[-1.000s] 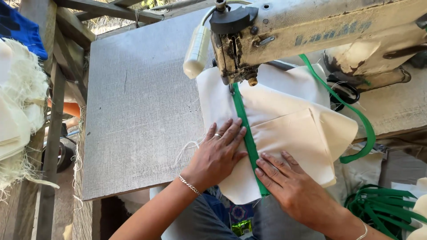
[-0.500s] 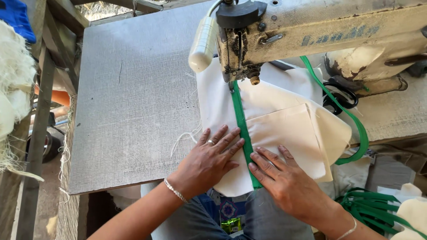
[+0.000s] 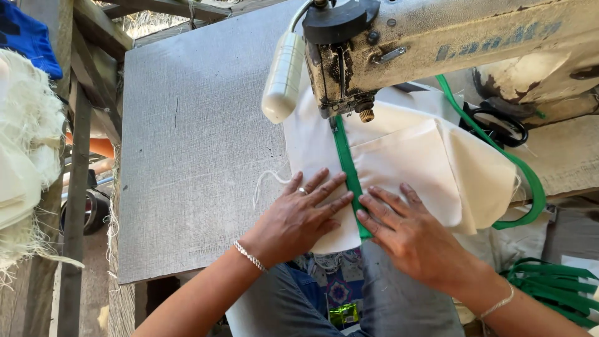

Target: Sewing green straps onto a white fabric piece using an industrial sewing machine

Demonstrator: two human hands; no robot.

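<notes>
A cream cloth [image 3: 412, 163] lies folded on the grey table [image 3: 193, 143] under the head of an old sewing machine [image 3: 437, 43]. A green strip of binding tape [image 3: 346, 168] runs along the cloth's edge up to the presser foot. My left hand [image 3: 299, 215] lies flat on the cloth just left of the tape, fingers spread, a ring on one finger and a bracelet at the wrist. My right hand [image 3: 405, 231] presses flat on the cloth right of the tape, fingertips touching it. Neither hand grips anything.
Black scissors [image 3: 496, 125] lie behind the cloth at the right. The green tape loops round the right side down to a heap of tape [image 3: 555, 287]. A stack of frayed white fabric [image 3: 22, 162] hangs at the far left beside wooden posts.
The cloth and tape have fed a little farther under the machine, and both hands have slid forward with them, staying flat on either side of the tape.
</notes>
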